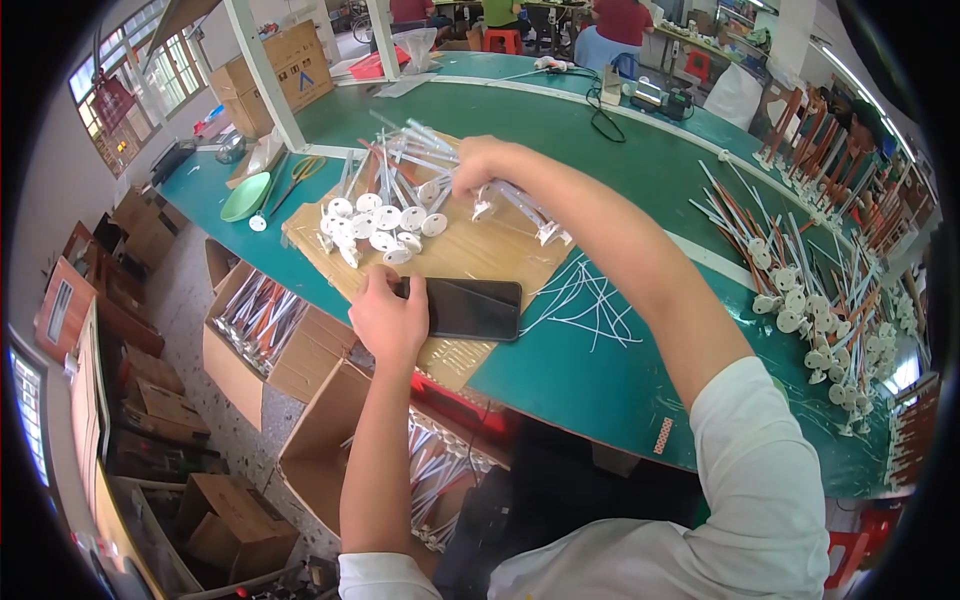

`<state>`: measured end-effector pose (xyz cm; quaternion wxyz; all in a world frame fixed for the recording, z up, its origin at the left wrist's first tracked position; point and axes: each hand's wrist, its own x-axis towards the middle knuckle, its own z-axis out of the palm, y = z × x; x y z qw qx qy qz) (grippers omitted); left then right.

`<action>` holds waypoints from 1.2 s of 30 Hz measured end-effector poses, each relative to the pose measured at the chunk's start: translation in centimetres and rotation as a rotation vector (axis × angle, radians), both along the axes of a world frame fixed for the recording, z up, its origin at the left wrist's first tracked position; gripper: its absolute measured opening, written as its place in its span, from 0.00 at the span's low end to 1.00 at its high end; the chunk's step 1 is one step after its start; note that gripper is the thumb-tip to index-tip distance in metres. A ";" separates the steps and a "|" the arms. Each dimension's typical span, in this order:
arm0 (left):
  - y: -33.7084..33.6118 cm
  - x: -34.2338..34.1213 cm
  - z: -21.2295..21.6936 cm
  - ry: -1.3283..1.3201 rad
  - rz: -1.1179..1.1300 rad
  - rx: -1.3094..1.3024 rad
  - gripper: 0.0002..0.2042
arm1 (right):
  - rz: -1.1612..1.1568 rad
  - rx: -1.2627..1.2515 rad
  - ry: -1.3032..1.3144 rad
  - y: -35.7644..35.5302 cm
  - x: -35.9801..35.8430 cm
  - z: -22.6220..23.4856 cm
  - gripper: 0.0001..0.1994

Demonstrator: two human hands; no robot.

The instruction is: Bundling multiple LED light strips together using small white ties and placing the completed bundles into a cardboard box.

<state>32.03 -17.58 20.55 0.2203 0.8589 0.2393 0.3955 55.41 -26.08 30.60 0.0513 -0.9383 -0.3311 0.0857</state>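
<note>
My left hand (388, 318) rests on the left end of a black phone (470, 308) lying flat on a sheet of brown cardboard (470, 250). My right hand (478, 165) reaches forward over the cardboard and grips a bundle of thin white rods with round disc ends (520, 205). A pile of the same white disc-ended rods (385, 215) lies just left of that hand.
The cardboard lies on a green worktable (620, 150). Several more disc-ended rods (800, 290) are heaped at the right. Open cartons of rods (255, 315) stand on the floor at the left. A green dish (245, 197), scissors (300, 175) and people at the far end are also in view.
</note>
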 end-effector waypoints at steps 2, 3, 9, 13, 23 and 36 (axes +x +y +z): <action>-0.1 -0.1 0.4 0.056 -0.013 -0.083 0.13 | -0.030 0.036 0.034 -1.6 -0.4 1.4 0.17; -0.1 -0.1 0.3 0.052 -0.024 -0.082 0.13 | -0.061 0.127 0.049 -2.5 -0.5 2.1 0.17; 0.0 -0.4 0.2 0.045 0.017 0.000 0.15 | -0.238 0.608 0.232 -10.2 -0.9 6.4 0.11; 0.0 -0.2 0.1 0.012 -0.057 -0.006 0.14 | -0.293 0.760 0.131 -16.2 -2.2 8.0 0.09; -22.2 0.6 12.7 -0.436 -0.983 -0.256 0.31 | -0.179 0.896 -0.031 -31.1 -14.0 4.8 0.17; -32.8 8.5 15.2 -0.239 -1.185 -0.725 0.11 | -0.206 0.875 -0.251 -41.6 -16.0 5.8 0.47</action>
